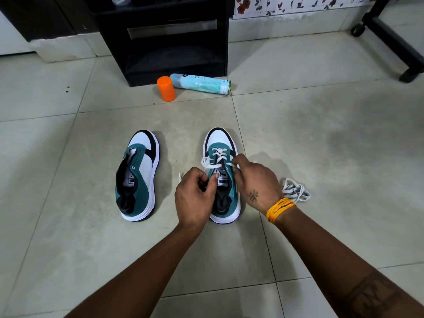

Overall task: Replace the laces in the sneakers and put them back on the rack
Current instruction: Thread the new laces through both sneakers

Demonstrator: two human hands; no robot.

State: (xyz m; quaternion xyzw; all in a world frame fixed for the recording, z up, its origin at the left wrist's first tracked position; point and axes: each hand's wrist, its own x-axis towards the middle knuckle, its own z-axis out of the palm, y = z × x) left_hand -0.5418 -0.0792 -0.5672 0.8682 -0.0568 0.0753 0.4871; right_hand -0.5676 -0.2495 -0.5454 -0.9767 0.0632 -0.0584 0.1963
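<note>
Two sneakers stand on the tiled floor (68, 226) with their toes at twelve o'clock. The left sneaker (137, 177) has bare eyelets and no lace in it; it sits well apart from my hands, at nine o'clock from them. My left hand (195, 196) is curled at the near left edge of the right sneaker (221, 157), thumb and fingers pinching the white lace (218, 154), whose tip sticks out at ten o'clock of my knuckles. That lace already crosses the front eyelets. My right hand (257, 182) pinches the lace's other end over the shoe's right side; an orange band (281, 208) rings that wrist. A spare lace (296, 190) lies bunched at three o'clock. At twelve o'clock, an orange cap (166, 88) and a spray can (200, 84) lie before the black rack (174, 42).
</note>
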